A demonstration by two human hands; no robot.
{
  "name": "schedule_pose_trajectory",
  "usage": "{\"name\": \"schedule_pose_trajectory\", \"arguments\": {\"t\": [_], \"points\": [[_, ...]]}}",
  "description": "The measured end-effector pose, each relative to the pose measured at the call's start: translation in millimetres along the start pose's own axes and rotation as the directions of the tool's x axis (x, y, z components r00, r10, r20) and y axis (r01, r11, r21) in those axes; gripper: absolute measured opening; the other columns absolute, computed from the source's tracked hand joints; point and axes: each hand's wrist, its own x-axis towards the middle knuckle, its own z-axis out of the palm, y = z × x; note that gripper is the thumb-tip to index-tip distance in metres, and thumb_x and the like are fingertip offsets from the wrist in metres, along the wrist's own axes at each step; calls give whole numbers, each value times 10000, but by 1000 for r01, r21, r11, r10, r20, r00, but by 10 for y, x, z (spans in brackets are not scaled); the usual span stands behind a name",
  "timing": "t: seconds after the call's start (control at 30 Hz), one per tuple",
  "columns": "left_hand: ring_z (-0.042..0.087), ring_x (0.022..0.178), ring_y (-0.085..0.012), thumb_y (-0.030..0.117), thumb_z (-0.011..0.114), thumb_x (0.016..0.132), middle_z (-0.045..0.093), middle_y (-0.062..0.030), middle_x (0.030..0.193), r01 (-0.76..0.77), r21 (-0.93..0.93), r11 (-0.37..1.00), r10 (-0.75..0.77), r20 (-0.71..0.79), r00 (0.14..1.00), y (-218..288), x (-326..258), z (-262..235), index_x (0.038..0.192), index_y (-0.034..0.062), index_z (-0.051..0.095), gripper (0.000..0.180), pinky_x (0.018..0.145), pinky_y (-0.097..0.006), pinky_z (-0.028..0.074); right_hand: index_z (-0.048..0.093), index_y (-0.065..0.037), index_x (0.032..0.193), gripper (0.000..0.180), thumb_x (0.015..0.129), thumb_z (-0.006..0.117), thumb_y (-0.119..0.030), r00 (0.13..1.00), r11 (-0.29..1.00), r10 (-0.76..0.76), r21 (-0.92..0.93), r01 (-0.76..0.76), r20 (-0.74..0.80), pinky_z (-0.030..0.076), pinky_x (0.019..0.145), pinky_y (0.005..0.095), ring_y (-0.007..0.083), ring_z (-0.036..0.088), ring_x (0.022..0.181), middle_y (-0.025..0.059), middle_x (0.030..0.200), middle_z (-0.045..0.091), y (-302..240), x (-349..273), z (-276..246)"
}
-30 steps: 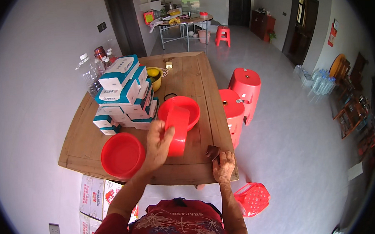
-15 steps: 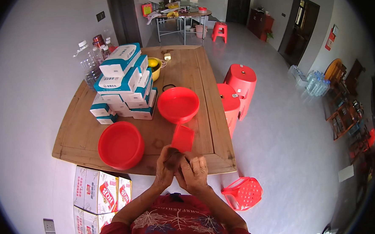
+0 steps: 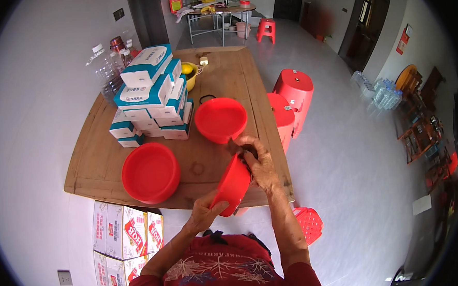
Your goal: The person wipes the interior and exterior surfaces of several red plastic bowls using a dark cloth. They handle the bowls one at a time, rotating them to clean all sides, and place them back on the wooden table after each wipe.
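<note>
My left hand (image 3: 205, 212) grips the lower end of a red plastic container (image 3: 232, 187), tilted up on its side over the table's near edge. At its upper end my right hand (image 3: 260, 164) is closed around a dark brown, soft-looking piece (image 3: 234, 147), pressed close to the container's rim. My fingers partly cover that piece, so its kind is unclear. Just beyond sits a round red basin (image 3: 221, 117). A second round red basin (image 3: 151, 173) rests to the left of my hands. Both basins look empty inside.
White-and-teal boxes (image 3: 148, 93) are stacked on the wooden table (image 3: 197, 170), beside clear plastic bottles (image 3: 103, 72) and a yellow bowl (image 3: 191, 82). Red stools (image 3: 295, 95) stand along the right edge. Cartons (image 3: 114, 232) are piled below left; a red perforated seat (image 3: 309, 226) is below right.
My hands, earlier together at the near edge around the brown piece, have separated. My left hand has lifted and tilted the red container; my right hand has moved forward and right with the piece.
</note>
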Motion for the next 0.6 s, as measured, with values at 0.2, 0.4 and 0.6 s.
{"name": "schedule_pose_trajectory", "arguments": {"t": [0.2,0.4,0.6], "points": [[547,912,-76,210,534,961,622,4,990,136,-104,985,-138,-13,990,-23,30,-110,1225,10,543,331,787,-236,471,621,-72,1018,238,782,613,-44,856,688,-506,-548,476,109,448,855,411,256,583,1009,123,1071,588,-285,-499,368],[572,968,-112,238,445,996,607,-43,1099,91,-467,879,-141,-72,987,-401,-1,-183,1261,28,508,344,829,-281,492,602,-125,1091,334,763,624,-185,730,455,-641,-648,610,238,325,971,486,300,503,1117,81,1153,555,-76,-677,560],[523,1171,-223,268,413,997,501,-117,1307,56,-686,726,-254,-191,948,-111,137,-24,1342,22,394,424,993,-374,444,509,-40,1236,347,949,426,-216,964,865,-219,-488,119,-153,346,980,441,371,485,1128,201,1234,516,281,-219,337]]}}
